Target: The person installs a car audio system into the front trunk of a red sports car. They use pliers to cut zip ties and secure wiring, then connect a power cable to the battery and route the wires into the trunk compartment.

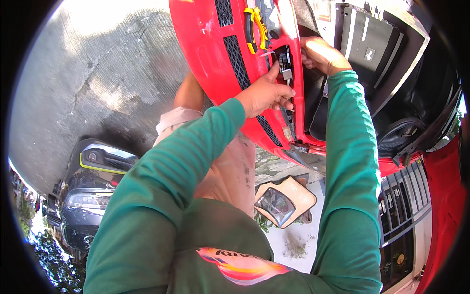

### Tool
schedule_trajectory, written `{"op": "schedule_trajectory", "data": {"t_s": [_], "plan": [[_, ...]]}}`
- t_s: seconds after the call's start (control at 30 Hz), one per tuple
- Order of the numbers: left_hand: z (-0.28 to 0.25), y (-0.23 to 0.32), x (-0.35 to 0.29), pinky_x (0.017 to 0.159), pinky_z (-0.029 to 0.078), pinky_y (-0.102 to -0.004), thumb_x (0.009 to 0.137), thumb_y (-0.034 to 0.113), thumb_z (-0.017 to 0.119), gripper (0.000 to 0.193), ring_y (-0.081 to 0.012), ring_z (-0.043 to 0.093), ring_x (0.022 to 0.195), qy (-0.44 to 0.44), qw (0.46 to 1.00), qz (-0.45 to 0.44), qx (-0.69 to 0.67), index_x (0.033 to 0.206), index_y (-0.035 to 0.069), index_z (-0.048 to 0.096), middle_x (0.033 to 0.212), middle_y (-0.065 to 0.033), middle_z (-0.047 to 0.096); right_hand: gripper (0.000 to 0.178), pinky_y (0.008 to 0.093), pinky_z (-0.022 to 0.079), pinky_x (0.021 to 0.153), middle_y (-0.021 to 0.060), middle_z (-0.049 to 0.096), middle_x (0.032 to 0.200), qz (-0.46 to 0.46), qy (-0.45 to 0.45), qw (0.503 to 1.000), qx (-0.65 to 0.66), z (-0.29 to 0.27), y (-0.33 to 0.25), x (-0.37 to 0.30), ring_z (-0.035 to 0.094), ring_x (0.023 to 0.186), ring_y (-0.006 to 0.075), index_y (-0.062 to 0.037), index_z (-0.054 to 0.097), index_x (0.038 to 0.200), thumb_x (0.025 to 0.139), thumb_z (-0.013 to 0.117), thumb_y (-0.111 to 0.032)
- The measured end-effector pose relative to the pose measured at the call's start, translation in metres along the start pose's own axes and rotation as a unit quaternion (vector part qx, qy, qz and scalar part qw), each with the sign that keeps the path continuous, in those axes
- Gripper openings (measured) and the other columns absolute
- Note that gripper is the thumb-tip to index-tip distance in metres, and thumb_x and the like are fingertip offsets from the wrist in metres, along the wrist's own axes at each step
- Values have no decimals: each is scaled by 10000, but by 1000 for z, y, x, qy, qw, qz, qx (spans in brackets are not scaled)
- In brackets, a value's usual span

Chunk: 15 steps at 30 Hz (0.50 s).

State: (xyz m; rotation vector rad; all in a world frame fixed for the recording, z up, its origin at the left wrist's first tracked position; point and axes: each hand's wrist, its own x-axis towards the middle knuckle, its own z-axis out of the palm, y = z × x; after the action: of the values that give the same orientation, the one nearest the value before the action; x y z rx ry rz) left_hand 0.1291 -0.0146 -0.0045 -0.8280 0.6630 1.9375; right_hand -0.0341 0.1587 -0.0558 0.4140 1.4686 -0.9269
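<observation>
Metal latch (285, 66) sits between both hands (267, 93) (320, 55).

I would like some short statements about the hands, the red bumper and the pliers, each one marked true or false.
1. The left hand rests on the red bumper. True.
2. The pliers have blue handles. False: the handles are yellow.
3. The right hand holds the pliers. False: it reaches behind the bumper's edge, and the pliers lie on the bumper apart from both hands.
4. Both sleeves are green. True.
5. A dark grey car is at the left. True.
</observation>
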Motion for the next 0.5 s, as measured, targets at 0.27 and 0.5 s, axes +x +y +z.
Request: {"op": "schedule_trajectory", "data": {"t_s": [0.27, 0.5], "plan": [[3, 4, -2, 588, 498, -289, 977, 44, 684, 1135, -194, 755, 805, -1, 1000, -26, 0, 1741, 340, -102, 1176, -73, 686, 241, 266, 341, 574, -43, 505, 748, -41, 6, 999, 14, -3, 8, 2, 418, 648, 92, -112, 668, 893, 1032, 524, -247], [2, 7, -2, 565, 514, -289, 972, 29, 683, 1157, -205, 760, 784, -13, 999, -29, 2, 1735, 337, -130, 1184, -80, 689, 201, 269, 332, 565, -22, 508, 711, 11, -39, 999, 10, -1, -8, -4, 405, 613, 96, -118, 621, 822, 984, 524, -188]]}}
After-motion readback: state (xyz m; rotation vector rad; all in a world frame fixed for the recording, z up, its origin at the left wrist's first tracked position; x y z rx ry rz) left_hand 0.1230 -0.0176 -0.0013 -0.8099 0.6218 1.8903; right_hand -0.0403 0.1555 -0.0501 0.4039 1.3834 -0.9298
